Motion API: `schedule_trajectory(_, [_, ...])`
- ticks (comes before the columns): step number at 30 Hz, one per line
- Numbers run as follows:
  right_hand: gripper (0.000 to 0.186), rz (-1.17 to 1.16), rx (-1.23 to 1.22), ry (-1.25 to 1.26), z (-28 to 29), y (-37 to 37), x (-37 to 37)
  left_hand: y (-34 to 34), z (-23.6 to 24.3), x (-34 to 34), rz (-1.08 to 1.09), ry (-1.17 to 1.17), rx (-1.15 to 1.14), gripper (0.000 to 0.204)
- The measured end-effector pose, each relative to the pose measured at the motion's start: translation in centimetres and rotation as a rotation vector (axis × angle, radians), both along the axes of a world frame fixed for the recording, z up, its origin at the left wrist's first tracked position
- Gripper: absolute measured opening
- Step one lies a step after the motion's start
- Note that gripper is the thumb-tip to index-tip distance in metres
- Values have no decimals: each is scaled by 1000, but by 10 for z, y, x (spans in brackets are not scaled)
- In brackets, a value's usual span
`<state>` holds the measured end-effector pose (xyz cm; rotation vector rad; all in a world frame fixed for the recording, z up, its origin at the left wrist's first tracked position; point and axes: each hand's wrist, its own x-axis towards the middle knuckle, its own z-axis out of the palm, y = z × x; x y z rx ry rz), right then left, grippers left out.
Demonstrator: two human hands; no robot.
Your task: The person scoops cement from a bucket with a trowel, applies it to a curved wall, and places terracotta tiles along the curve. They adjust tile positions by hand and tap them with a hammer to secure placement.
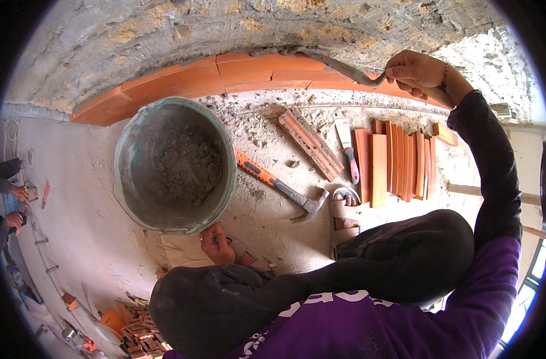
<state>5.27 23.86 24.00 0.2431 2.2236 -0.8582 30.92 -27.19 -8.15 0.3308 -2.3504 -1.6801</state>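
Note:
My right hand [418,73] grips the handle of a trowel [354,72] at the far right. The mortar-smeared blade lies along the top of a row of orange bricks [249,72], against the rough wall [225,30]. At the near rim of a grey-green bucket [122,161], my left hand [216,244] has its fingers curled against the edge; my knee hides the wrist and forearm. Wet grey mortar [189,164] fills the bottom of the bucket. A hammer [279,186] with an orange and black handle lies just right of it.
A broken grooved brick [310,143], a scraper [348,149] and a row of thin brick strips [398,158] lie between wall and my sandalled foot [346,218]. Mortar crumbs litter the floor. At far left show another person's hands [17,206]; a brick pile [144,332] stands lower left.

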Motion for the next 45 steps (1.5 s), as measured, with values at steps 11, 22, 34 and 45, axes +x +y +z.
schedule_trajectory(11, [30, 168, 263, 176, -31, 16, -6, 1, 10, -1, 12, -136, 22, 13])
schedule_trajectory(22, [31, 20, 154, 138, -22, -15, 1, -3, 15, -2, -41, -193, -20, 15])
schedule_trajectory(34, [25, 365, -152, 209, 5, -102, 1, -1, 11, -5, -33, -115, 2, 15])
schedule_trajectory(45, [24, 120, -931, -785, -138, -180, 46, -1, 19, -10, -11, -48, 10, 17])
